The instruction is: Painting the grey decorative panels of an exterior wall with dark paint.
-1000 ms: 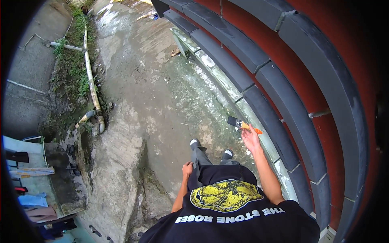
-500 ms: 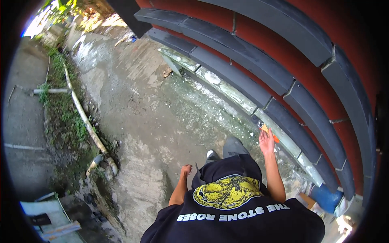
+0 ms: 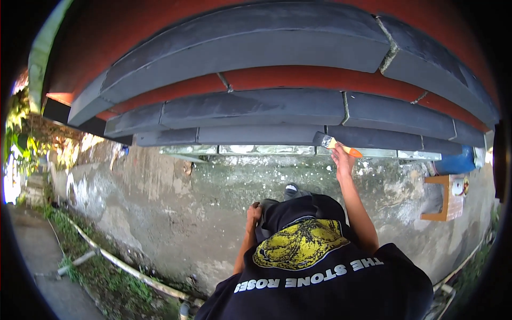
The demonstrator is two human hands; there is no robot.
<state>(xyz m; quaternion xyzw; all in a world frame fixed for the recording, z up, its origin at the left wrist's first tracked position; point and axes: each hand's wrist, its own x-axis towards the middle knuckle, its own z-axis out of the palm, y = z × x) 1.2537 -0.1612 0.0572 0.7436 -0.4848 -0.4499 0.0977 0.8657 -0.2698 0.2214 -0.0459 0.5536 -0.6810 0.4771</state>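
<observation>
In my right hand [image 3: 343,160] is a paintbrush [image 3: 349,150] with an orange and yellow handle. Its dark, paint-marked bristles lie over the lowest grey ledge [image 3: 261,134] of the wall; I cannot tell whether they touch it. Just below runs a pale, weathered ledge [image 3: 272,150], stained with white and green. My left hand [image 3: 254,212] is low beside my left leg with its fingers curled; whatever may be in it is hidden.
Long grey bands [image 3: 250,50] step up the red wall [image 3: 288,74] ahead. To the right, a small wooden stool or table [image 3: 453,205] stands near a blue container [image 3: 456,162]. White-spotted concrete ground [image 3: 160,224] lies around me, with a pale pipe [image 3: 128,271] at the lower left.
My view has turned to the right, so the wall now spans the top squarely. My right hand has raised the brush from the pale ledge's area to the lowest grey ledge.
</observation>
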